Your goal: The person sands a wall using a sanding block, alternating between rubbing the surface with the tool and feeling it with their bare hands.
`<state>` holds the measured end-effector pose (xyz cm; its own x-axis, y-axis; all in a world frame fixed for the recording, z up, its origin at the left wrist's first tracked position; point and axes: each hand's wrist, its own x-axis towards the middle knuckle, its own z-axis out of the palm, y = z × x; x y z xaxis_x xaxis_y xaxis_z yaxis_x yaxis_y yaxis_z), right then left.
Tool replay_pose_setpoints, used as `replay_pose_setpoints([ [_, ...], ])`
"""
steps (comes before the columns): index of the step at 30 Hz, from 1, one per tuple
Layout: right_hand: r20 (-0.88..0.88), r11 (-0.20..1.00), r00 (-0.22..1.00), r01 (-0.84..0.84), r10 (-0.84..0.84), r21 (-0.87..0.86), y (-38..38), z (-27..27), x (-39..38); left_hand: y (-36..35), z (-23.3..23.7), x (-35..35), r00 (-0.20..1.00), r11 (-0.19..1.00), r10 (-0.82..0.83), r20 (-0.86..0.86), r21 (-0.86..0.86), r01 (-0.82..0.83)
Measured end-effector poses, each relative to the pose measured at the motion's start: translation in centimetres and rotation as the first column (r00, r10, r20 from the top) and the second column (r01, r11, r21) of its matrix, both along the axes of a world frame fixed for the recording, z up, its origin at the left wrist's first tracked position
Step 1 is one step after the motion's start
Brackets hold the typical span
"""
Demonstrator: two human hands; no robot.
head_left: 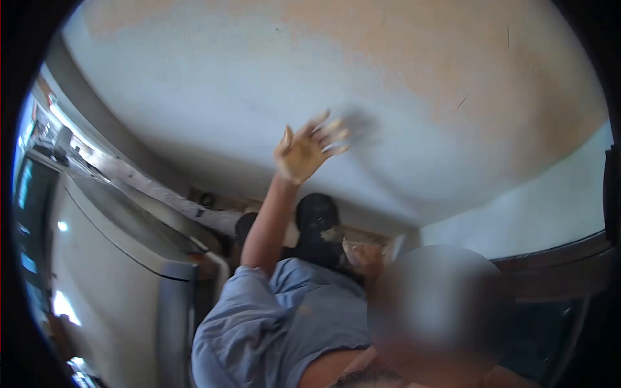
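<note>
Head view, left hand (306,151) blurred, near wall (394,84)

Loose, creased blue-grey shirt (326,317); short, wide sleeve (236,313); dark legwear (315,216) with pale patch (331,234).

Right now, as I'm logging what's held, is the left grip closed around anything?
No, the left grip is spread wide open, and nothing lies in it.

Pale unit (113,271) at left, perhaps an appliance, brown ledge (559,275) at right, bright strip (68,123) upper left
</note>
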<state>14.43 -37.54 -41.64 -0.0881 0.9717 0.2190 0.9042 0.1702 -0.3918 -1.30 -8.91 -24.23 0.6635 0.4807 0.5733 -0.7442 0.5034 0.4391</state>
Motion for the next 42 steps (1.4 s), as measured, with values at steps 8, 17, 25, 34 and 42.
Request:
replay_pose_setpoints([
  [8, -0.405, 0.504, 0.818, 0.573, -0.409, 0.647, 4.1, 14.2, 13.5, -3.2, -29.4, -5.6, 0.778, 0.477, 0.197, -0.597, -0.635, -0.608],
  [17, -0.446, 0.416, 0.803, 0.589, -0.396, 0.693, 8.8, 13.7, 9.7, -7.7, -36.8, -7.0, 0.099, 0.399, -0.414, -0.905, -0.278, -0.874],
  [25, -0.728, 0.492, 0.605, 0.764, -0.323, 0.417, 9.1, 13.2, 7.3, -9.0, -32.4, -6.1, -0.217, 0.577, -0.110, -0.970, 0.116, -0.809],
  [34, 0.096, 0.143, 0.799, -0.012, -0.594, 0.990, 20.0, 31.5, 11.9, -2.4, -17.9, -6.3, -0.136, 0.182, 0.822, -0.554, 0.480, -0.858],
  [42, 0.021, -0.004, 0.646, -0.037, -0.763, 0.999, 27.5, 67.7, 5.0, 10.6, 13.7, -14.0, -0.318, -0.444, 0.894, 0.315, 0.544, -0.712],
])
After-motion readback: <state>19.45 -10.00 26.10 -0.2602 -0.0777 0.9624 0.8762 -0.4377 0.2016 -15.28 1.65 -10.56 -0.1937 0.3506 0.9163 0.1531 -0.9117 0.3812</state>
